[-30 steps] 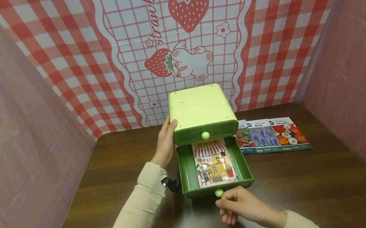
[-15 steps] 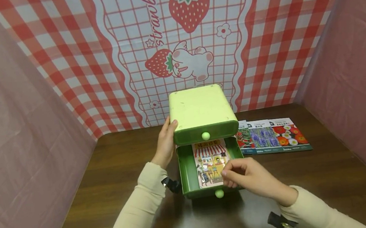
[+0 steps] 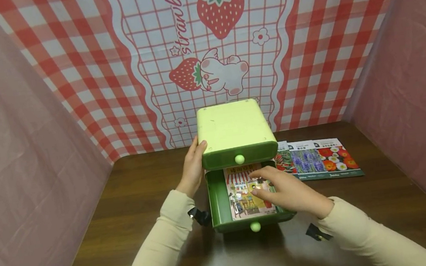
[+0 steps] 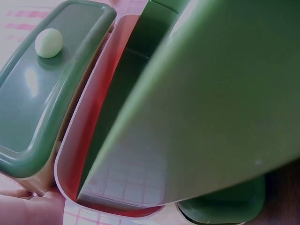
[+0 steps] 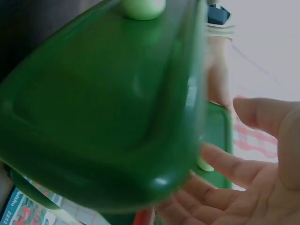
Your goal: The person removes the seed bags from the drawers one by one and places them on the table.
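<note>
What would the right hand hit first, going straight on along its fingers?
Probably the picture card in the open drawer: in the head view, the right hand points left and forward across it. Height is hard to judge; it could pass over the card.

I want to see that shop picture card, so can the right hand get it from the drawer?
Probably yes: the right hand is over the shop picture card, and the drawer is pulled out, leaving most of the card uncovered.
</note>
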The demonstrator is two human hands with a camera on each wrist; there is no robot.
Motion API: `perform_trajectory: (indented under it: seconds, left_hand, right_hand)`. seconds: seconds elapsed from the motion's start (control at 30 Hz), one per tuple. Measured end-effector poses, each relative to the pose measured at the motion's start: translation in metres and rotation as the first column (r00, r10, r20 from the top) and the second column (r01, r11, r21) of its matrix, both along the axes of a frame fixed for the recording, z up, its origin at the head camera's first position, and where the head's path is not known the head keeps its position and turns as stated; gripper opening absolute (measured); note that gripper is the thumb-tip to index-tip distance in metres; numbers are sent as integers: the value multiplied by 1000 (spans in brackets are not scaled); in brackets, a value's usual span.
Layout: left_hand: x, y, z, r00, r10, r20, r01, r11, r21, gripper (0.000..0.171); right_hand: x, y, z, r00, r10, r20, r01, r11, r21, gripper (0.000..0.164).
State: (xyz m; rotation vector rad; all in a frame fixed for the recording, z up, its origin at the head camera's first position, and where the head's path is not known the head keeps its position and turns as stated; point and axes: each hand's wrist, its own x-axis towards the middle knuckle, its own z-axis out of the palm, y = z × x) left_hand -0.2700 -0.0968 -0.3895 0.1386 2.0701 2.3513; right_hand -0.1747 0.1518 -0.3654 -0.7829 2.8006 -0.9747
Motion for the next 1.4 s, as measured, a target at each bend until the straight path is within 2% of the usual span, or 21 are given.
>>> perform_trajectory:
  seconds: [0.17,0.37,0.53,0.87,1.13,1.27,1.4]
  left_hand:
    - [0,0,-1,1000,-3,-13,2,1000,-10,70]
    - [0,0,-1,1000,-4,-1,4,1000,-3,72]
    - [1,0,-1,1000,-10,-1,10,1000,-6,71]
    - [2,-1,0,1000,-12,-13,12,1000,-29,70]
    - [1,-2,-1,1000,-14,-15,14,999,-32,70]
    - [1,-1,-1,1000,-13,-10,13,1000,-7,70]
    - [1,0,0,1000,-5,-5,5,1000,7,69]
  right_hand:
    - [-7,-6,-8,1000,18,23,-19,996,86,69]
    - [-14,-11,-17,999,33,21,-36,986,161,81]
    - [-18,-14,-25,999,42,-16,-37,973,229,84]
    - [-24,-18,-35,997,75,-36,-58,939,338,81]
    - [-26,-19,-38,996,90,-11,-81,942,326,76]
    - [-27,-19,-40,994,109,8,-106,946,305,77]
    - [-28,-20,-42,991,131,-8,-123,949,289,77]
